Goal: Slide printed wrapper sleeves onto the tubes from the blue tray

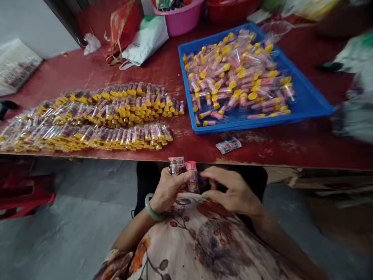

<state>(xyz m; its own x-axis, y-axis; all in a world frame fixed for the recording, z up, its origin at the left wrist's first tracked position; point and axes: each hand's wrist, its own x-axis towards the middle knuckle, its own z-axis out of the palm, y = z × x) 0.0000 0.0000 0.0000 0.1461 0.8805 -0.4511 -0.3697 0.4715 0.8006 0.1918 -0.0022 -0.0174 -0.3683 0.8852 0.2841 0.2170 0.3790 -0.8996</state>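
Over my lap, my left hand (169,188) is closed around a small tube (192,182) with a pink cap and a printed wrap. The same hand also keeps printed plastic sleeves (176,162) between its fingers. My right hand (233,188) is just to the right of the tube, thumb and fingers apart, slightly blurred; I see nothing in it. On the table edge above it lies a loose printed sleeve (229,145). Many wrapped tubes with yellow ends (128,136) lie stacked in rows to the left.
A blue tray (250,125) on the red table (186,147) holds a heap of clear tubes with yellow caps (230,74). Behind are a pink basin (180,19), a white bag (147,41) and a red bag (124,29). A red stool (29,192) stands at lower left.
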